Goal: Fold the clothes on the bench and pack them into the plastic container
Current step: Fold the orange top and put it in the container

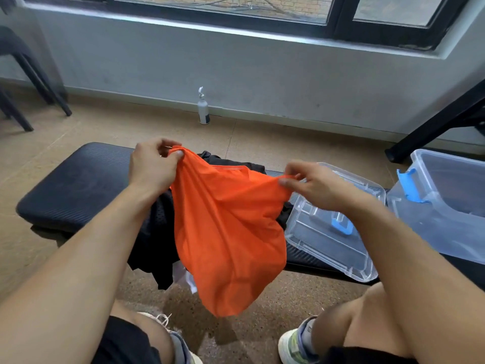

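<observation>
An orange garment (225,227) hangs in the air above the black padded bench (73,185). My left hand (152,166) pinches its upper left edge, and my right hand (315,185) pinches its upper right edge. The cloth sags between them and drapes down past the bench's front edge. Behind and under it lies a heap of black clothes (154,232), partly hidden. The clear plastic container (446,206) with a blue latch stands at the right end of the bench. Its clear lid (333,232) lies flat on the bench beside it.
A white bottle (203,109) stands on the floor by the wall beyond the bench. Black chair legs (34,82) are at the far left and a black slanted frame (433,124) at the far right. My knees and shoes are below the bench edge.
</observation>
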A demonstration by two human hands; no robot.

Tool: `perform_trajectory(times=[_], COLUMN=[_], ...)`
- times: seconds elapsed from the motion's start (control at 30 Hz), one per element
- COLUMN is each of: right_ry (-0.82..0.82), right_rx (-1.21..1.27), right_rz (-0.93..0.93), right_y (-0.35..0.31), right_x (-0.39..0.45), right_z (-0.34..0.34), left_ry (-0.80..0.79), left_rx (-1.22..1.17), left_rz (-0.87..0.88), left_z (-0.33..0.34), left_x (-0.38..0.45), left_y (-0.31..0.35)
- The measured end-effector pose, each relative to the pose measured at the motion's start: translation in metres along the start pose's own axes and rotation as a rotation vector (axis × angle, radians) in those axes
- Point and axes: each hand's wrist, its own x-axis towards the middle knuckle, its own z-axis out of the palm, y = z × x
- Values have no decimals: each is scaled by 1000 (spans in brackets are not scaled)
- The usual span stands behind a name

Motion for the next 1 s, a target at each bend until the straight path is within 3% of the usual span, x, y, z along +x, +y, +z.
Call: perform_trajectory(times=[0.1,0.2,0.4,0.6,0.73,0.8,0.87,0.93,1.0], right_ry=[212,268,116,-108,63,226,341,376,293], right_rx=[374,573,405,-176,-259,-251,-71,148,254], right_rz=[-1,10,15,63,51,42,23,3,12], right_y=[7,8,-7,-59,-82,-81,-80,-83,-89], right_x=[-19,-34,-53,-77,-88,-87,-87,-90,-97], right_z=[-24,-31,-64,-114,-146,-161,-171,-177,-185], left_ry=[-18,-109,-238,-210,-104,-83,-112,-128,-175], left_rx=[-94,-179,-284,-351,-347,-334,-311,-275,-208], left_rz=[36,74,178,384,482,511,554,603,613], left_z=[-5,-7,-15,-44,-72,-86,-98,-108,-120], left_x=[-3,-12,-27,-21,-8,-5,-5,-7,-7], left_y=[2,5,26,83,122,138,150,160,169])
